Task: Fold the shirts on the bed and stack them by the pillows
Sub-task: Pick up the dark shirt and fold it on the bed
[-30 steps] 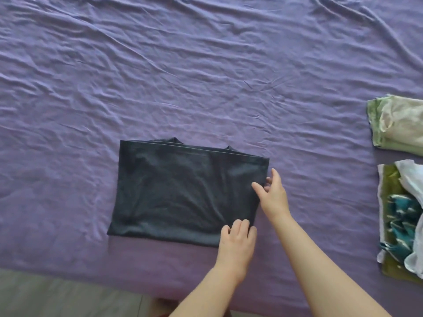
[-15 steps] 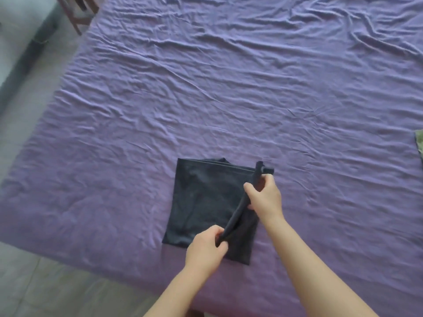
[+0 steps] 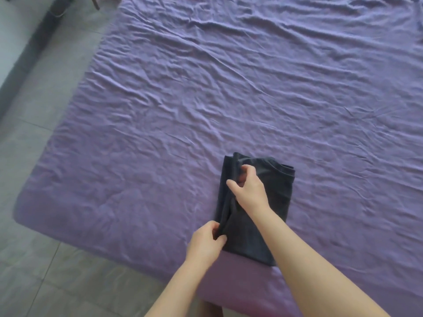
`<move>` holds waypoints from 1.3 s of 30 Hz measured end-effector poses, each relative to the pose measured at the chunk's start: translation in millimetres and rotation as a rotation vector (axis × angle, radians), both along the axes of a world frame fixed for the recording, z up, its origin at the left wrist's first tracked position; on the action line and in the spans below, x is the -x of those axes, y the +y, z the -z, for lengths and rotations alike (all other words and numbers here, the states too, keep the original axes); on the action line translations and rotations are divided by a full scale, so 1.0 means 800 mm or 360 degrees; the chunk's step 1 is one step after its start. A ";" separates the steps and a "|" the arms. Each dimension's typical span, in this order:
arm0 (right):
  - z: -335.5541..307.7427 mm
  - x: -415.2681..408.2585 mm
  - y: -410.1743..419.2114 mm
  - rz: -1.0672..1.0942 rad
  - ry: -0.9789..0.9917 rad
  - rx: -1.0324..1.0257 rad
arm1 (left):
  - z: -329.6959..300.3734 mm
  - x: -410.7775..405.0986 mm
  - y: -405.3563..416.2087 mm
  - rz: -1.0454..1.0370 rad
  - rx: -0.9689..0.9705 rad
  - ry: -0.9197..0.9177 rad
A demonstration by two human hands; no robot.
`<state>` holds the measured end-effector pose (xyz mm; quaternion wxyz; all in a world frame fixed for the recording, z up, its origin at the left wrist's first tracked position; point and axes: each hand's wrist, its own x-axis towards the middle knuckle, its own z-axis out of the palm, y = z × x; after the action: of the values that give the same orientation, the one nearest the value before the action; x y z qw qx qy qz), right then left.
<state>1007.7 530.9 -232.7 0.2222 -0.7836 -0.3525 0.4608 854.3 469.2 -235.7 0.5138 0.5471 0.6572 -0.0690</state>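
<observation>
A dark grey shirt (image 3: pixel 277 191) lies folded into a narrow rectangle near the front edge of the purple bed (image 3: pixel 206 99). My left hand (image 3: pixel 204 244) pinches the near end of the folded-over edge. My right hand (image 3: pixel 249 189) grips the same edge farther up, fingers curled around the cloth. The edge runs along the shirt's left side. The shirt's collar shows at its far right corner. No pillows or other shirts are in view.
The wrinkled purple sheet stretches wide on all sides of the shirt. Grey tiled floor (image 3: pixel 45 271) lies to the left and front of the bed. A dark furniture leg (image 3: pixel 95 2) stands at the top left.
Both hands took the shirt's right edge and carried it over to the left, halving its width. The view swung left, so the folded shirts at the right are out of frame.
</observation>
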 end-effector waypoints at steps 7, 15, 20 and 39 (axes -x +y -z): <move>0.015 -0.027 -0.065 0.0095 -0.0434 -0.0217 | 0.010 -0.015 0.038 -0.0017 -0.0296 0.0027; 0.030 -0.045 -0.100 0.0787 -0.0357 0.0267 | 0.026 -0.066 0.071 -0.0445 -0.0051 -0.0126; 0.022 -0.059 -0.099 0.0811 -0.0097 0.0114 | 0.019 -0.069 0.083 -0.0743 0.0360 -0.0478; -0.215 -0.272 -0.338 0.1017 -0.0105 -0.0556 | -0.234 -0.275 -0.085 -0.0025 0.0250 -0.1084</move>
<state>1225.5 260.1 -60.8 0.4740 -0.8188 -0.1701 0.2756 1074.3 401.1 -48.3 0.7447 0.4924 0.4449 0.0710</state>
